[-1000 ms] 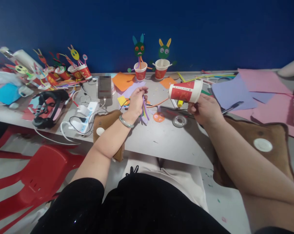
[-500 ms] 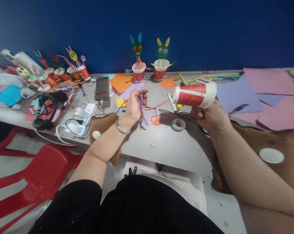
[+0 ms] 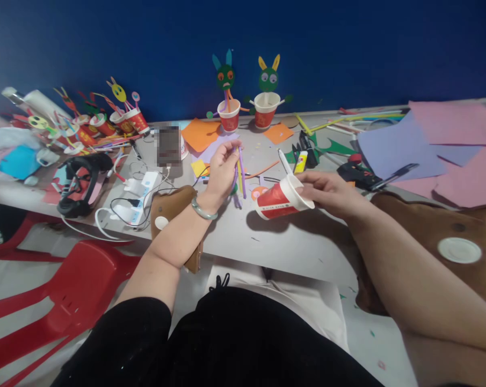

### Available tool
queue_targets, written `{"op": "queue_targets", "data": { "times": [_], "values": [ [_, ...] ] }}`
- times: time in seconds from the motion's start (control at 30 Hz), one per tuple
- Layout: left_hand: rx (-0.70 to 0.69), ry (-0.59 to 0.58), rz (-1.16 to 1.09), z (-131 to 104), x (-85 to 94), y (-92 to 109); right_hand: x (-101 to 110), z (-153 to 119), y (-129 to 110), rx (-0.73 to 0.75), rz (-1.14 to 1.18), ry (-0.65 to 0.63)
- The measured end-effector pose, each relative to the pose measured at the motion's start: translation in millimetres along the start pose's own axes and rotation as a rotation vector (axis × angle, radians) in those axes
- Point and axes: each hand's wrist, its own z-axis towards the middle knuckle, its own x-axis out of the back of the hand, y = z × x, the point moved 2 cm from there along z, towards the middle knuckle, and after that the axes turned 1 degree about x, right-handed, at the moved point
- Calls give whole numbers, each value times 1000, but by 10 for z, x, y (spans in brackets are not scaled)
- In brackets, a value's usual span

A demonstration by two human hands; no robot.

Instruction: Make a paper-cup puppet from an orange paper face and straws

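Note:
My left hand (image 3: 223,169) pinches a few pipe cleaners (image 3: 243,177), purple with a yellowish one among them, hanging down from the fingers. In my right hand (image 3: 325,192) is a red and white paper cup (image 3: 278,198), gripped at its rim and tilted so the mouth faces up and right. The cup hangs low over the table, its shadow beneath. Partly behind it lies an orange paper face (image 3: 259,192). A glue stick (image 3: 301,162) and a white marker (image 3: 284,161) lie just beyond the cup.
Two cup figures with green faces, one blue-eared (image 3: 229,115) and one yellow-eared (image 3: 266,111), stand by the wall. At left are a power strip (image 3: 143,199), a headset (image 3: 81,185) and several more cup figures. Purple paper (image 3: 396,148) and brown cushions (image 3: 420,236) lie right.
My right hand has brought the cup left and down towards me, turning its mouth upward. The pipe cleaners in my left hand have shifted and spread apart slightly.

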Motion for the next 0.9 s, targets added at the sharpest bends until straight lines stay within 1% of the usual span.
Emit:
{"op": "queue_targets", "data": {
  "times": [0.03, 0.1, 0.17, 0.23, 0.27, 0.33, 0.37, 0.4, 0.43, 0.47, 0.5, 0.57, 0.63, 0.7, 0.77, 0.8, 0.9],
  "values": [
    [-4, -2, 44, 21, 29, -39, 5, 9, 3, 7, 5, 45],
    [-27, -67, 146, 49, 58, -99, 24, 26, -5, 39, -6, 157],
    [-103, -83, 231, 46, 62, -118, 44, 42, -19, 58, -27, 241],
    [-194, -151, 271, 8, 19, -110, 54, 54, -32, 71, -32, 290],
    [-233, -228, 281, -25, -22, -103, 53, 58, -36, 79, -27, 301],
    [-284, -453, 309, -116, -127, -103, 35, 64, -33, 96, -17, 305],
    [-288, -567, 330, -168, -177, -112, 20, 66, -29, 106, -13, 300],
    [-276, -643, 351, -215, -215, -126, 5, 68, -24, 118, -11, 294],
    [-256, -682, 370, -254, -241, -142, -7, 70, -23, 137, -7, 291],
    [-231, -689, 376, -280, -254, -158, -10, 72, -26, 160, 3, 295],
    [-201, -669, 366, -294, -254, -172, -1, 74, -35, 187, 22, 310],
    [-137, -579, 285, -286, -232, -187, 71, 79, -68, 247, 80, 381],
    [-96, -453, 148, -251, -201, -177, 212, 80, -111, 316, 128, 501],
    [-87, -329, 13, -219, -187, -142, 388, 70, -153, 412, 115, 655],
    [-81, -235, -77, -210, -196, -95, 535, 49, -179, 489, 20, 779],
    [-73, -201, -104, -214, -205, -70, 583, 36, -186, 506, -47, 815],
    [-85, -95, -147, -233, -201, 3, 623, -4, -190, 493, -243, 850]
  ]
}}
